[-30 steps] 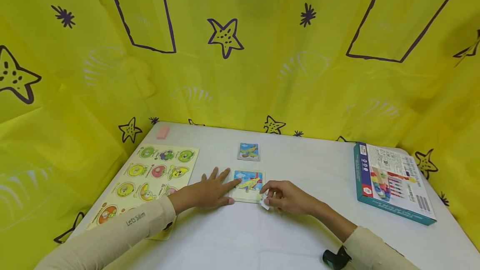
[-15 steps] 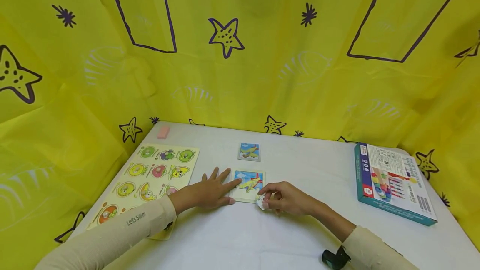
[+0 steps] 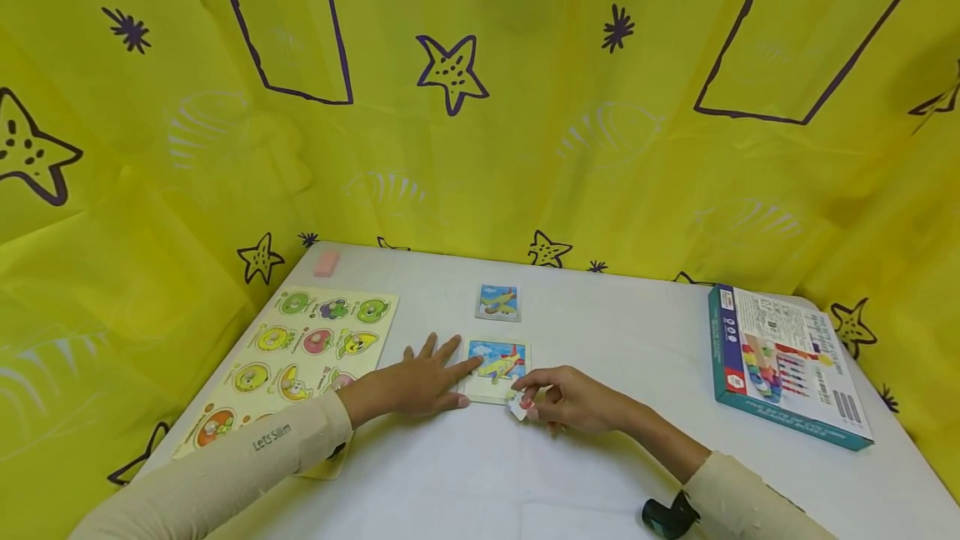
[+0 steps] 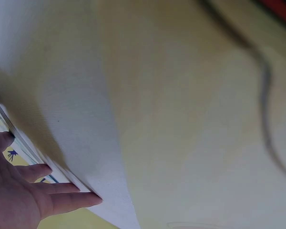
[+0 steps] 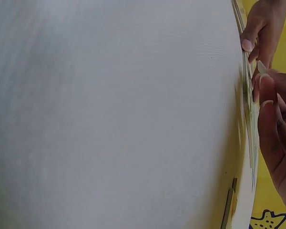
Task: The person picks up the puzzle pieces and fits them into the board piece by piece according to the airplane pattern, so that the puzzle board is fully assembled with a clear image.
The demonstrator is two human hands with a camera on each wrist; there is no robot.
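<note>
A wooden tray puzzle (image 3: 491, 392) with an airplane picture lies at mid-table in the head view; the lower part of its picture area is pale and bare. My left hand (image 3: 420, 377) rests at its left side with fingers spread, the index fingertip touching the picture. My right hand (image 3: 581, 398) pinches a small jigsaw piece (image 3: 519, 407), white with some red, between thumb and fingers at the tray's lower right corner. Edge-on, the right wrist view shows the pinched piece (image 5: 262, 67) at the fingertips. Behind the tray lies a small airplane picture card (image 3: 498, 303).
A fruit puzzle board (image 3: 303, 365) lies left, partly under the left forearm. At the back left is a pink block (image 3: 326, 264). A teal-edged box (image 3: 787, 365) lies right. A thin wooden-edged item (image 5: 228, 207) lies on the table. Yellow curtain (image 3: 525, 165) surrounds the table.
The right fingers have turned the jigsaw piece, so that red shows on it now, and shifted slightly left along the tray's corner. The left hand has stayed in place.
</note>
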